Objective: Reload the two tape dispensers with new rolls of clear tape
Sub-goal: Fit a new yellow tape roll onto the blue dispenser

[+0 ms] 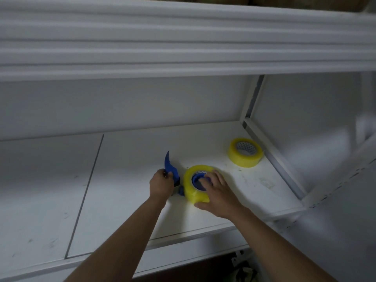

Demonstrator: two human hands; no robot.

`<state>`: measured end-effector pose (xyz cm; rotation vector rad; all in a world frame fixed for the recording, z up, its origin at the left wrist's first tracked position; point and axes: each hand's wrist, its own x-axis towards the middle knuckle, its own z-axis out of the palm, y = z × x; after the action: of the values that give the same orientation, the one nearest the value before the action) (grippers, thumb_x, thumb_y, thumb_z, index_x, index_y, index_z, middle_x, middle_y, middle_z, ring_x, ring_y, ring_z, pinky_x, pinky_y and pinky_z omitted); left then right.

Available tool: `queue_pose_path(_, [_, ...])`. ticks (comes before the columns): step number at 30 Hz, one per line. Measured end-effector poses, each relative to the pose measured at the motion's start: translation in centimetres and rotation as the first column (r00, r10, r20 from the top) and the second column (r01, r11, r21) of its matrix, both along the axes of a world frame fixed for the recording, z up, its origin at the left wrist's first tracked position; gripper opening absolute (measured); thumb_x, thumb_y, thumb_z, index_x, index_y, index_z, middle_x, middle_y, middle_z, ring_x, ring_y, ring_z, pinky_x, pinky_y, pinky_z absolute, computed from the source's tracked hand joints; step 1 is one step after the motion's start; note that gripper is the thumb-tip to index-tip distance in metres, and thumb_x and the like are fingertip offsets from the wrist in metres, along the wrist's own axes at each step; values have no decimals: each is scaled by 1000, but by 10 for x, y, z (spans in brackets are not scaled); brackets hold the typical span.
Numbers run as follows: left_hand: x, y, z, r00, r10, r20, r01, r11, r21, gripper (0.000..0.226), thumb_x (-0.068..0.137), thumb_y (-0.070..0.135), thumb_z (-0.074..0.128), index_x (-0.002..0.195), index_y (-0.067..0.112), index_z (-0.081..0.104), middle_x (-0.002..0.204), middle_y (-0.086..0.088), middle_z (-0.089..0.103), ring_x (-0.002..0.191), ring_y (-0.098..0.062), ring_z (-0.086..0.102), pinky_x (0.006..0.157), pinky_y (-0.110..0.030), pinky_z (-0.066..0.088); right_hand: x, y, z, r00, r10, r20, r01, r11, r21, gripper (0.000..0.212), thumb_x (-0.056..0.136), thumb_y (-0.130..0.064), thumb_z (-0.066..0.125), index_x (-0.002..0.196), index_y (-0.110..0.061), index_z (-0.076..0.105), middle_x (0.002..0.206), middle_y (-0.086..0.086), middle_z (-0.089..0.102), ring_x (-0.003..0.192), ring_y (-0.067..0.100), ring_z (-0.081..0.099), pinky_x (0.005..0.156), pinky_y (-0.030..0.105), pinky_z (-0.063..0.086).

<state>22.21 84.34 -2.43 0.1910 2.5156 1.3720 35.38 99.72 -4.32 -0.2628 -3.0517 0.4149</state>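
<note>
Tape roll (193,190), glossy yellowish ring, sat over the blue plastic dispenser (173,171) on the white shelf (122,200). We gripped the dispenser's curved handle with our left hand (160,185); right hand (215,192) lay spread over the roll, fingertips on the hub. Second roll (245,152) lay flat near the corner.

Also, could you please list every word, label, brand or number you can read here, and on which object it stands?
None can be read.
Spare tape roll: its core shows a dotted pattern, with no legible letters.
Tape roll on the blue dispenser: no print is visible.
</note>
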Motion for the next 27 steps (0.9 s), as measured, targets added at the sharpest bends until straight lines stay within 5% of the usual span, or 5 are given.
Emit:
queue_pose_path(5, [0,2,-1,998,-52,-23,52,998,-27,17,97,13,42,87,7,53,84,-11,58,76,-28,52,65,-30,36,4,-2,3,970,-228,82,241,945,-223,122,70,-68,68,154,-19,-5,161,6,-8,149,28,-7,119,42,14])
queue_pose_path(9, [-2,4,-2,994,-108,-22,107,993,-39,17,98,12,37,90,8,52,88,-11,57,78,-29,51,66,-31,36,5,-8,4,957,-256,134,287,890,-355,121,69,-65,73,152,-27,-6,160,-2,-17,148,22,7,112,38,30])
queue_pose_path(14, [3,4,2,990,-133,50,131,991,41,17,100,12,32,99,8,48,94,-9,54,83,-25,49,70,-30,34,3,-6,8,922,-386,-36,260,685,-681,64,84,-35,71,135,-28,34,137,-4,30,135,19,34,97,27,35])
queue_pose_path(19, [10,4,-4,980,-133,147,119,988,102,32,102,31,35,103,4,53,96,-10,57,86,-25,51,74,-31,37,-1,2,-1,771,-599,216,615,611,-499,73,78,-54,60,134,-10,44,126,15,51,112,34,54,89,43,49])
queue_pose_path(27, [9,-1,-3,968,-169,184,111,951,287,20,100,22,45,110,11,57,101,-6,65,92,-23,62,73,-28,48,-3,-4,3,757,-637,146,531,471,-704,50,82,-33,61,127,-16,45,117,11,53,89,24,57,70,37,49])
